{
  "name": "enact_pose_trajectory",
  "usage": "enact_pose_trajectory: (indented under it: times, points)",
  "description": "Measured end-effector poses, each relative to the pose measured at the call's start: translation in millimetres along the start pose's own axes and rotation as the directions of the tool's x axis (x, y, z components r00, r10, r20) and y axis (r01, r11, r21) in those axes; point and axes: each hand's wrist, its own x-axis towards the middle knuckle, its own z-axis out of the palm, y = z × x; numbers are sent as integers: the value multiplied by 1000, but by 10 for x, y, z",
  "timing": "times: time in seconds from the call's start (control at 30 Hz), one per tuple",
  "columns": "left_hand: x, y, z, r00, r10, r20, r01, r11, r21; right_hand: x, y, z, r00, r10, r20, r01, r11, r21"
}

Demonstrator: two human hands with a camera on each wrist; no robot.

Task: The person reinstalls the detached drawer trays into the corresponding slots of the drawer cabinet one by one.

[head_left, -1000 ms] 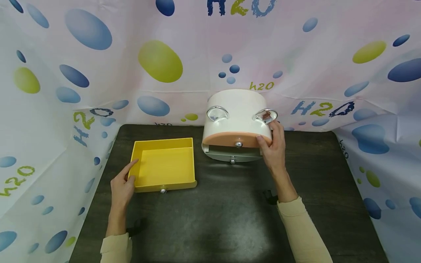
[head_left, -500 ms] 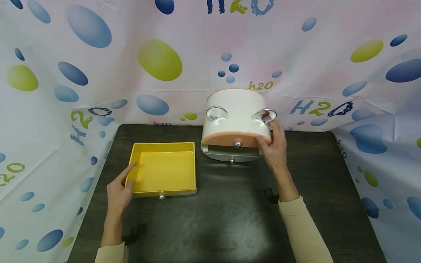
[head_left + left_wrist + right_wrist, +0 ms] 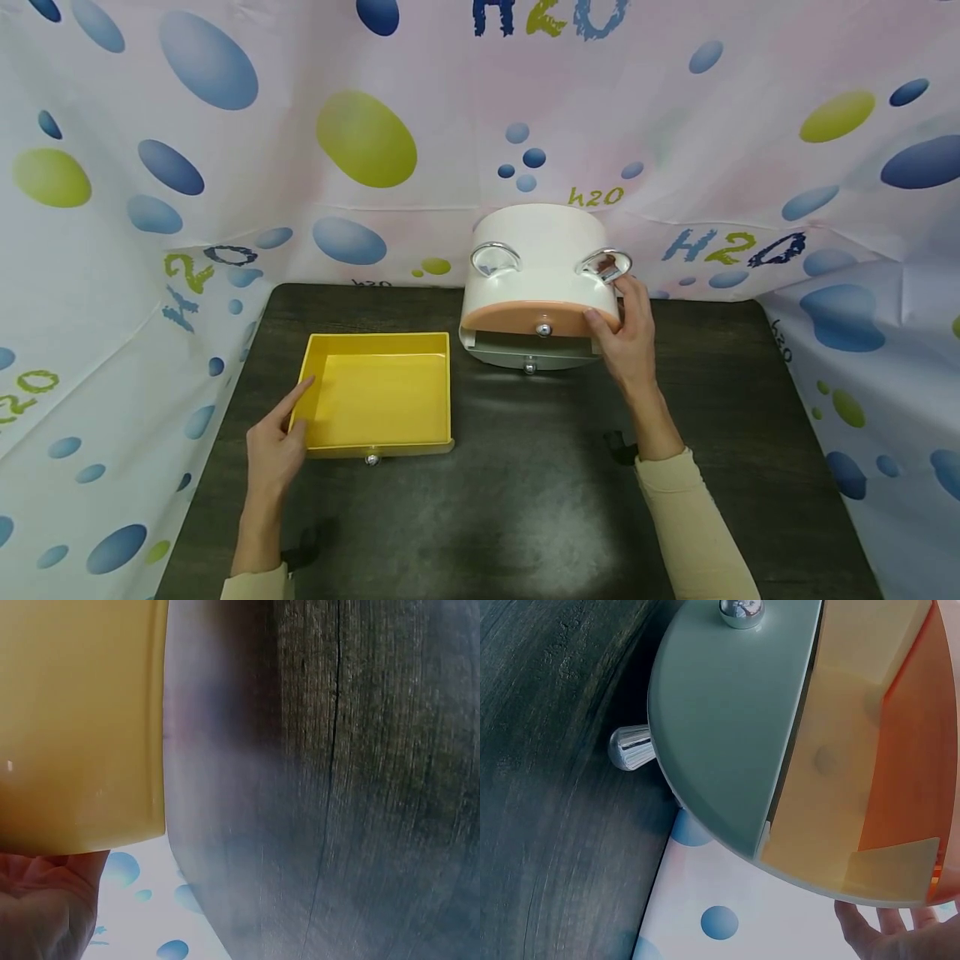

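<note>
The yellow drawer (image 3: 382, 398), pinched at its left side by the left grip (image 3: 274, 446), has moved slightly nearer the person, left of the white box (image 3: 540, 250) the right grip (image 3: 627, 343) grasps on the bench (image 3: 487, 517), seemingly leaving the two fully separated.

The only readable text is H2O, printed repeatedly on the sheet (image 3: 457, 117). A large H2O (image 3: 546, 18) is cut by the top edge; a small green h2O (image 3: 592, 197) sits below. A three-coloured H2O (image 3: 735, 248) stands at right, a slanting H2O (image 3: 186, 277) at left, a sideways green h2O (image 3: 37, 381) cut off beyond. Small dark h2Os (image 3: 782, 342) border the counter (image 3: 480, 517) behind and at right. In the left wrist view, blue marks (image 3: 100, 931) are illegible.
</note>
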Motion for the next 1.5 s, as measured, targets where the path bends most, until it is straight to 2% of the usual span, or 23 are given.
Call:
enact_pose_trajectory:
  times: [0.43, 0.67, 1.0, 1.27, 1.5]
  points:
    - [-121, 72, -22, 999, -24, -21, 24, 1000, -9, -5, 5, 5, 1000, -1, 1, 1, 1000, -3]
    - [-203, 101, -33, 999, -13, -34, 13, 1000, -3, 0, -10, 1, 1000, 8, 16, -8, 1000, -9]
    - [-262, 138, 11, 999, -20, -47, 19, 999, -32, 8, -42, -13, 1000, 5, 20, -5, 1000, -1]
    - [-367, 166, 50, 996, 27, -85, -30, 999, -38, 11, -39, -19, 999, 13, 30, -13, 1000, -11]
    - [-441, 193, 106, 993, 40, -108, -47, 997, -61, 13, -15, -20, 999, 9, 33, -9, 1000, -1]
